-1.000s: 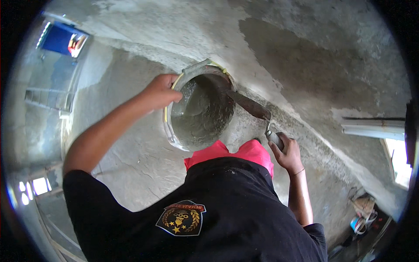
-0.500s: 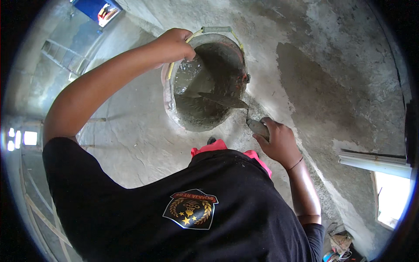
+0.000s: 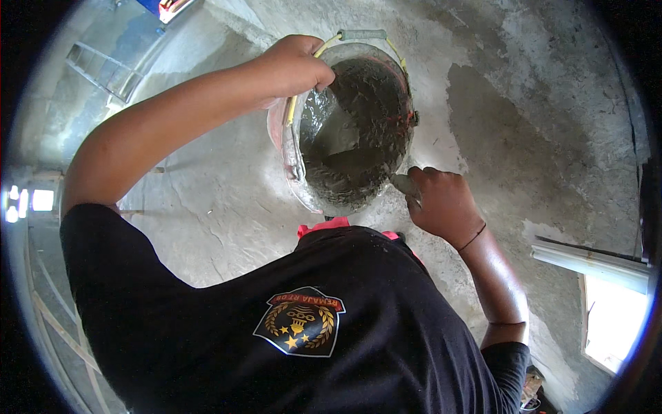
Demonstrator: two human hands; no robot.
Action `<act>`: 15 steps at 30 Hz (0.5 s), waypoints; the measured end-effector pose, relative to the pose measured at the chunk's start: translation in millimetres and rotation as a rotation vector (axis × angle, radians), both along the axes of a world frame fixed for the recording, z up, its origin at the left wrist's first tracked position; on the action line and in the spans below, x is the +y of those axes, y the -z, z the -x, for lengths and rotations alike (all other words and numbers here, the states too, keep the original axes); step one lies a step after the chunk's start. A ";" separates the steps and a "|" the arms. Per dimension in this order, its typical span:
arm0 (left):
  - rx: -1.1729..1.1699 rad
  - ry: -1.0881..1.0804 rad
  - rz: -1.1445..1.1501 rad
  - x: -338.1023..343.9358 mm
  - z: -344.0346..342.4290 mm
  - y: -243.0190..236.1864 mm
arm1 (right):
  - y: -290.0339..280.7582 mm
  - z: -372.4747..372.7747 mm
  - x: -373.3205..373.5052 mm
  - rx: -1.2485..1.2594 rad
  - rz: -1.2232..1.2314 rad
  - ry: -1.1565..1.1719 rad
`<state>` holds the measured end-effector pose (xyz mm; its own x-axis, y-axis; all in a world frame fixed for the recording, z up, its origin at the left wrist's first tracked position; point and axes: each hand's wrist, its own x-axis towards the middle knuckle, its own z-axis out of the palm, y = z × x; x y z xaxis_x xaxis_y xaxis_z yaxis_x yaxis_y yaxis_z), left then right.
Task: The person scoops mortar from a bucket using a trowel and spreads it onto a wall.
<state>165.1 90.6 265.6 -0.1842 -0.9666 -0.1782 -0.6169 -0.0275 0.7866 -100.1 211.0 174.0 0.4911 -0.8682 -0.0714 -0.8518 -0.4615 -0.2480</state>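
A round bucket, its rim crusted with grey, holds wet grey mortar. Its bail is a yellow wire with a grey grip on it. My left hand is closed on the wire at the bucket's far left side, beside the grip. At the near right rim, my right hand has its fingers wrapped round the handle of a trowel. The trowel's blade does not stand out from the mortar, so I cannot tell its exact position.
Rough grey concrete floor lies around the bucket, with a darker damp-looking patch on the right-hand surface. A ladder-like frame is at far left. White panels and a bright opening are on the right.
My right hand has moved forward to the bucket's rim, and the trowel blade, visible before over the mortar, no longer shows. In the picture, bucket and left hand have shifted right and up.
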 end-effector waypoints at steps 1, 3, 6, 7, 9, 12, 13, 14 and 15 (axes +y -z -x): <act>-0.009 0.002 -0.006 0.5 0.4 0.7 | 1.3 -0.2 0.0 -0.011 0.010 0.005; 0.018 0.003 -0.024 3.1 0.7 1.2 | 6.3 -0.5 0.2 0.004 0.019 0.008; 0.048 0.002 -0.046 9.6 1.5 -1.5 | 16.8 -1.5 3.0 0.006 0.062 0.004; 0.052 0.000 -0.055 11.4 1.6 -1.8 | 21.0 -1.8 3.5 -0.008 0.092 -0.004; 0.055 0.007 -0.061 13.6 1.0 -0.9 | 28.8 -1.2 4.0 -0.009 0.098 -0.011; 0.055 0.003 -0.068 17.6 5.0 -3.1 | 38.9 0.3 2.0 -0.017 0.141 -0.023; 0.055 -0.011 -0.067 19.2 5.6 -4.2 | 41.7 0.0 1.0 -0.021 0.179 -0.029; 0.050 -0.009 -0.069 19.6 4.7 -3.9 | 44.9 -1.2 0.1 -0.026 0.177 -0.026; 0.044 0.002 -0.079 17.8 4.0 -3.2 | 48.3 -2.5 -2.0 -0.044 0.215 -0.030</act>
